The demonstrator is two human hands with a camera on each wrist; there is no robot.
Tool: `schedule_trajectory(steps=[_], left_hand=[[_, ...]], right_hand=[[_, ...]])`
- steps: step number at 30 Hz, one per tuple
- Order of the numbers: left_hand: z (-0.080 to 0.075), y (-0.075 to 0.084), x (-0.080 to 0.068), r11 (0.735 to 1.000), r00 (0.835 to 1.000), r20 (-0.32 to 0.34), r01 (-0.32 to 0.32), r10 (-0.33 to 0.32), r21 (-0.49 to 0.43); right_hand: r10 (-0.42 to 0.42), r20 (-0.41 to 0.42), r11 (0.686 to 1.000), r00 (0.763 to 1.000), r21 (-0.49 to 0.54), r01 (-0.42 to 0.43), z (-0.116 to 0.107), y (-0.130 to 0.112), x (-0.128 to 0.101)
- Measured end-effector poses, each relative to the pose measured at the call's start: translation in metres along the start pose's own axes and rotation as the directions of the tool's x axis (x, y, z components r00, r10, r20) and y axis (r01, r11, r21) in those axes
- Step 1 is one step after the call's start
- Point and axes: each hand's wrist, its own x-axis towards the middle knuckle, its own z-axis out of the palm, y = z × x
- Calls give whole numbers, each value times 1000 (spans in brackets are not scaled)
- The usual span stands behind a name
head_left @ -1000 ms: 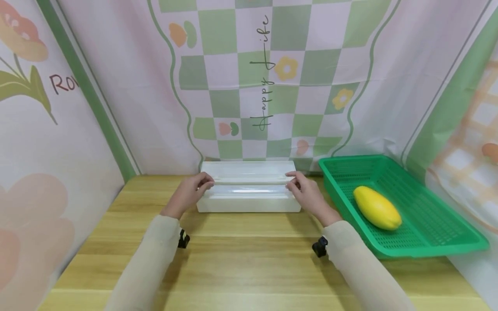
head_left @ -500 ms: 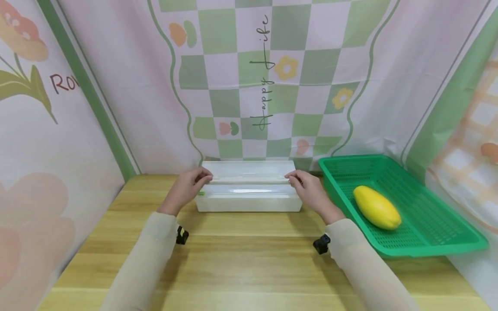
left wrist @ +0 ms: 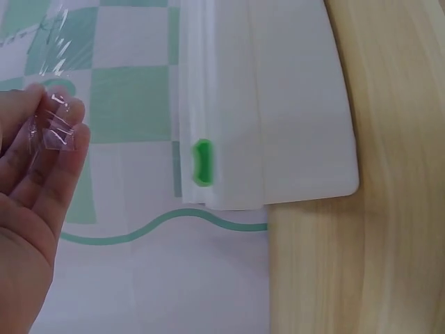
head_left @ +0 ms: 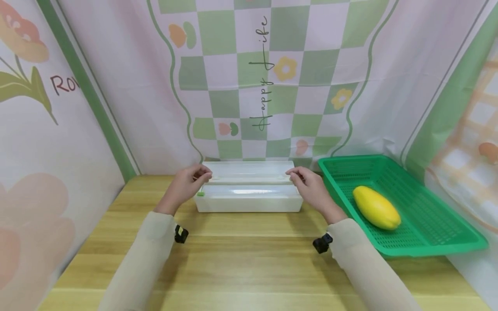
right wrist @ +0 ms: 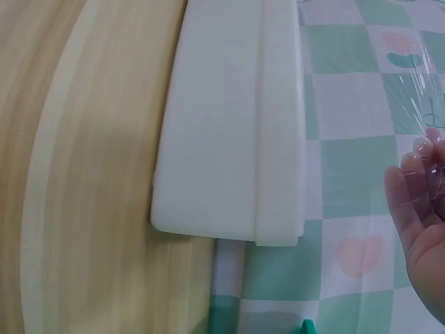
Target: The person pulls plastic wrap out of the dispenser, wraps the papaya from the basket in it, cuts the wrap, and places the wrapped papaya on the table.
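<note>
A white cling film dispenser (head_left: pixel 249 204) stands at the back of the wooden table with its lid (head_left: pixel 249 167) raised. Clear film stretches between the two hands, above the shiny roll (head_left: pixel 249 190). My left hand (head_left: pixel 186 186) pinches one corner of the cling film (left wrist: pixel 58 132) between thumb and fingers, at the box's left end. At the right end, my right hand (head_left: pixel 311 190) pinches the other corner, and taut creases of film (right wrist: pixel 419 76) run up from its fingertips. A small green slider (left wrist: pixel 202 163) sits at the left end of the dispenser.
To the right is a green plastic basket (head_left: pixel 439 250) with a yellow oblong fruit (head_left: pixel 376 207) inside. A patterned cloth (head_left: pixel 218 69) hangs behind the table (head_left: pixel 249 268). Black wrist cameras (head_left: pixel 321 243) sit at both sleeves.
Both hands have closed into pinches on the film and drawn up slightly off the box. The left hand has shifted left, uncovering the green slider. The basket and fruit stay put.
</note>
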Motion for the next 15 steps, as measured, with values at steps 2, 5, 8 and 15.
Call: schedule_trajectory(steps=[2,5,8,15], left_hand=[[-2,1,0,1000,1000,-6,-2,2,0],[-4,3,1,1000,1000,-12,-5,5,0],[-5,4,2,1000,1000,-17,-19,19,-4],[-9,9,4,998,997,-44,-62,62,2]], right_hand=[[-7,-10,1000,1000,-1,7,-1,-2,1],[-25,-24,1000,999,-5,25,-4,-6,1],[-40,-37,999,999,-15,39,-6,-9,2],[-31,-48,999,998,-16,30,-12,-16,3]])
